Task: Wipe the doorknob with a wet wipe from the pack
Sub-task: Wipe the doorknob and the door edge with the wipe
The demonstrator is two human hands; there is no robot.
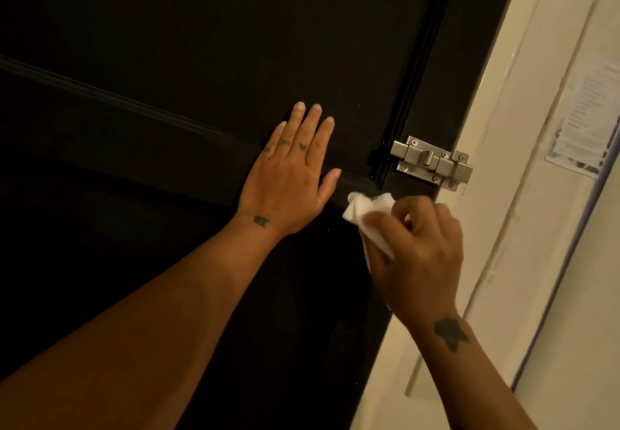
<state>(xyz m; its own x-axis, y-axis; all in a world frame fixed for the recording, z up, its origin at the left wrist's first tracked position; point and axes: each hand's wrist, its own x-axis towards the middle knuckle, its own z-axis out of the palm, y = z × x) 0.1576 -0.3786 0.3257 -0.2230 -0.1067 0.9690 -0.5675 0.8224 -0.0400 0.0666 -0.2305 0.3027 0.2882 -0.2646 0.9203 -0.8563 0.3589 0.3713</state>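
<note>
The right hand (pixel 419 248), clamped on the wipe (pixel 365 214), sat just below-left of the latch (pixel 432 162), nearer than the flat, spread left hand (pixel 288 174); no knob showed.

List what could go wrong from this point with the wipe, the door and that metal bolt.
1. The right hand holds the white wipe just below the metal slide bolt; knuckles or wipe might catch on its edges and screws.
2. No doorknob shows here, probably hidden behind the right hand, so the wipe may only rub the dark door.
3. The left hand presses flat on the door; if the door swings, the person could lose balance.
</note>
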